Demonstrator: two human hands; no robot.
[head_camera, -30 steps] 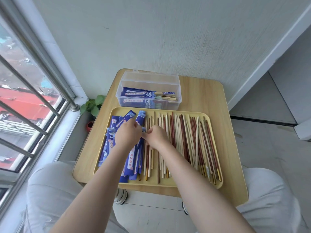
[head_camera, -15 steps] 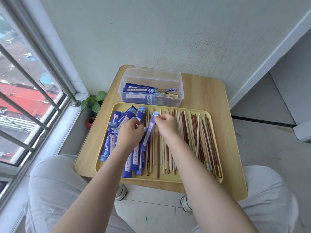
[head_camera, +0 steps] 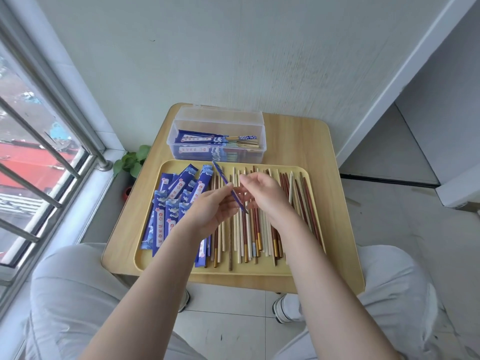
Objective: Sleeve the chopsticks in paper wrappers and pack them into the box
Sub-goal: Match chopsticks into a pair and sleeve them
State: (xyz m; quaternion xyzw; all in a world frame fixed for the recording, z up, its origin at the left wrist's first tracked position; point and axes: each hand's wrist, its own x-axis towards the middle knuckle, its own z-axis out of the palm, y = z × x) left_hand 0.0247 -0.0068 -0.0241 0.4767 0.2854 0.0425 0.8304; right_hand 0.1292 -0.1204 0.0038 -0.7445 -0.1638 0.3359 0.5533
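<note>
Blue wrapper edge-on, pinched in left hand above tray.

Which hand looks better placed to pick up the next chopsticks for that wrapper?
Probably the right hand: it is open and hovers directly over the loose chopsticks on the tray. The left hand is busy pinching the blue wrapper above the tray.

The blue paper wrappers carry printed characters too small to read
</note>
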